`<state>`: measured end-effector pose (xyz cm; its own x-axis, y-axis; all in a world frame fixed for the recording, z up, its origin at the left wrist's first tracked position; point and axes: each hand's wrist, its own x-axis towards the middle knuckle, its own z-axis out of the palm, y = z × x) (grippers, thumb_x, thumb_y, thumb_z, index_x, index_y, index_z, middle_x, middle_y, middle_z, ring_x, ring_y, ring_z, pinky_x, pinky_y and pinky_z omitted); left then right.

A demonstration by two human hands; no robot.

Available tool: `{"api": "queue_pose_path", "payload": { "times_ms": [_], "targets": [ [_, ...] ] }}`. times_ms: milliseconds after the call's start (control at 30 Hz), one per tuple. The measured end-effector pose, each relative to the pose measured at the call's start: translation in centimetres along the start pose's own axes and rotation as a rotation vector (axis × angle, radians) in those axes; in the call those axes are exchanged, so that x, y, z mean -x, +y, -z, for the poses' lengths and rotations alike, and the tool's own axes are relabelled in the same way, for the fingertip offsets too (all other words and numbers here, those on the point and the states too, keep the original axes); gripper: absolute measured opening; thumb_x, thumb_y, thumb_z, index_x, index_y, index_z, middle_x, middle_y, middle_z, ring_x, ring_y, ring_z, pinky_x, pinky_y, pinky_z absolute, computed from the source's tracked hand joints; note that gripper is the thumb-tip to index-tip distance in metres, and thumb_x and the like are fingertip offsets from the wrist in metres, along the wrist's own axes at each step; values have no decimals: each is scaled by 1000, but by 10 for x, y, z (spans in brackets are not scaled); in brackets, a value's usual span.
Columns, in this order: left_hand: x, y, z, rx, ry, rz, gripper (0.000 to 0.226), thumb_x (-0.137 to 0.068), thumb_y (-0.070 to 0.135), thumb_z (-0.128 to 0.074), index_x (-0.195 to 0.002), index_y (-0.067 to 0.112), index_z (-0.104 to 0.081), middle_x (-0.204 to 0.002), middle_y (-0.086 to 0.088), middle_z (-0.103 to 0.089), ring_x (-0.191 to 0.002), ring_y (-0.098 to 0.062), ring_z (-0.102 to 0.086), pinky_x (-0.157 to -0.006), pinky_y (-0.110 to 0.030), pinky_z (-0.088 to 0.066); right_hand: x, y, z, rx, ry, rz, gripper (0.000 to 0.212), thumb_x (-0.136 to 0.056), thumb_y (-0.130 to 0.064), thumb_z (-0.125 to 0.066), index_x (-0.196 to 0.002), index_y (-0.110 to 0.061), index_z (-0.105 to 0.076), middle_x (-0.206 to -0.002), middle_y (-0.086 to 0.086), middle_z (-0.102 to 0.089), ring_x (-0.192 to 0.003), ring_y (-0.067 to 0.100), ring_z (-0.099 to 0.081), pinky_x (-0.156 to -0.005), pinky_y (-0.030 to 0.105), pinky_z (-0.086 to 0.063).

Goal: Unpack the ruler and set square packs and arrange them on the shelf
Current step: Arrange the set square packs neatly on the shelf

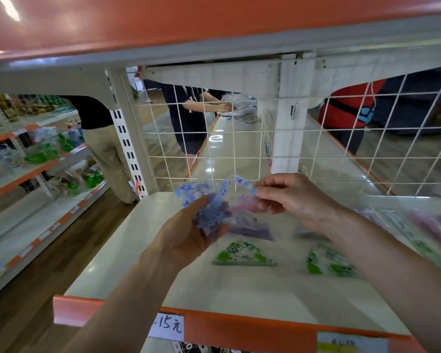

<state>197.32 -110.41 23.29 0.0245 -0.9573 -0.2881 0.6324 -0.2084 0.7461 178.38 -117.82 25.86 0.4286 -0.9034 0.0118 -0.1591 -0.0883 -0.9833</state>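
My left hand [189,235] holds a small stack of clear ruler and set square packs [209,207] with blue and purple print, above the cream shelf [138,240]. My right hand [290,197] pinches the top edge of a pink and blue pack [242,192] at the right of that stack. On the shelf below lie a green set square pack [242,254], a second green pack [329,263] to its right, and a purple pack [252,229] partly hidden under my hands.
A white wire grid [239,138] backs the shelf, with people standing behind it. More blurred packs [423,233] lie at the shelf's right. An orange front rail [239,327] carries a price tag [167,326]. The orange shelf above [189,21] hangs close overhead. An aisle with stocked shelves lies left.
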Motion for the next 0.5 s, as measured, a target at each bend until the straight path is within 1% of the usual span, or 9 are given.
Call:
{"api": "queue_pose_path", "payload": {
  "times_ms": [67,133,233,300,367,433,500],
  "targets": [
    [-1,0,5,4,6,-9,20,-94,20,-53,-108,7,-60,-93,-13,-70,-78,-25,-69,-58,-31,-58,0,2,2,-44,34,-11,9,-87,-2,-65,-95,-6,-66,-78,9,-72,-64,13,-67,-55,20,-52],
    [-1,0,5,-24,-9,-17,20,-94,19,-52,-110,7,-59,-92,-13,-69,-80,-25,-68,-57,-30,-58,0,3,3,-42,64,-24,11,-87,-1,-64,-98,-3,-64,-80,11,-73,-62,14,-67,-54,21,-53],
    [3,-1,1,-96,-68,-33,18,-92,18,-54,-105,7,-59,-90,-12,-68,-79,-23,-68,-55,-28,-57,1,4,-1,76,70,-23,12,-87,-4,-66,-98,-4,-64,-78,8,-72,-59,9,-65,-54,19,-53],
    [6,0,0,-134,-62,-44,14,-92,16,-54,-101,7,-60,-87,-11,-69,-76,-22,-69,-54,-27,-57,4,4,-3,139,45,-10,11,-87,-4,-66,-97,-8,-63,-79,8,-72,-57,6,-65,-54,17,-52],
    [9,0,3,-163,-36,-59,13,-91,15,-55,-100,8,-61,-85,-11,-69,-74,-21,-69,-54,-27,-57,9,6,-5,251,35,32,17,-86,-7,-68,-101,-14,-61,-82,4,-71,-60,5,-65,-54,17,-52],
    [14,-3,7,-206,-9,-56,12,-89,15,-56,-99,9,-61,-83,-10,-70,-72,-19,-70,-53,-25,-57,15,13,-7,447,33,115,30,-84,-14,-71,-112,-20,-62,-85,-6,-68,-68,7,-66,-63,22,-53],
    [17,-6,10,-227,7,-39,15,-84,16,-60,-96,8,-62,-81,-10,-70,-68,-18,-68,-51,-23,-56,23,19,-12,596,3,217,40,-82,-21,-72,-121,-24,-62,-84,-11,-66,-75,9,-65,-74,28,-53]
  ]
}}
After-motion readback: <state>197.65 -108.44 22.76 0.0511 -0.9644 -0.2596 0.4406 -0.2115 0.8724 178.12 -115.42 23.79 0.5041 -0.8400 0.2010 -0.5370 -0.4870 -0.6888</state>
